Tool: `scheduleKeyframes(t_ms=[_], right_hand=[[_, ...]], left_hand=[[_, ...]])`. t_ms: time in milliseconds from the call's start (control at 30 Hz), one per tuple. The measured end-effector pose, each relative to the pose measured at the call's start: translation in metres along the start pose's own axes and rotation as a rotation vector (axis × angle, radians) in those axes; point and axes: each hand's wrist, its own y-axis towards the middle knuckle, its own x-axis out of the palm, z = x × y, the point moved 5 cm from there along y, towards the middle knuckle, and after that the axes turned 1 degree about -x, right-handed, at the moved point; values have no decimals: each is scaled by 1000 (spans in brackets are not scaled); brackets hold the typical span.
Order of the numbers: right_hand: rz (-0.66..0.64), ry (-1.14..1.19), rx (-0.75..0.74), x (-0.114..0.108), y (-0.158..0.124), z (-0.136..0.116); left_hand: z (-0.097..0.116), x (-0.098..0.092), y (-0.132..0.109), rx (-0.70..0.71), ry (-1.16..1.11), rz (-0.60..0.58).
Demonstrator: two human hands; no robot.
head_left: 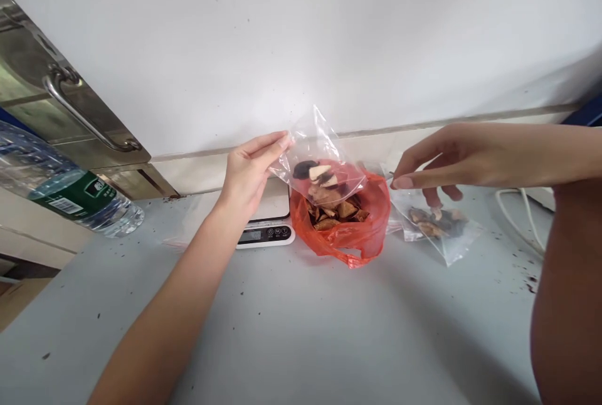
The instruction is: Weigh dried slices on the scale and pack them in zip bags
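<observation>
My left hand (256, 170) pinches the edge of a clear plastic bag (301, 142) with several pale and dark dried slices in it. It hangs in front of and over a red plastic carrier bag (338, 245), whose mouth gapes and shows brown dried slices (345, 209). To the right, the thumb and forefinger of my right hand (446, 160) meet at their tips, the other fingers curled below. What they hold, if anything, is too small to make out. Beneath this hand lie clear bags with dried slices (426, 220). A white digital scale (268, 236) sits partly behind my left hand.
A large water bottle (79, 192) with a green label stands at the left, near a metal door handle (84, 110). A white wall (329, 29) rises behind the grey table (282, 330). A white cable (522, 217) curves at the right; dark crumbs dot the tabletop.
</observation>
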Motion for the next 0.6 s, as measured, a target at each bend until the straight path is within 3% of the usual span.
scheduleKeyframes(t_ms=[100,200,467,600], right_hand=[[181,-100,152,-8,6,6],[317,-61,151,-8,13,-3],[264,-51,-3,5,29,-21],[346,-26,-90,-1,26,-23]], left_hand=[[13,8,-7,112,16,-21],[27,12,-15,186,80,-8],[37,10,-19,191,38,71],[35,-1,-13,142,79,20]])
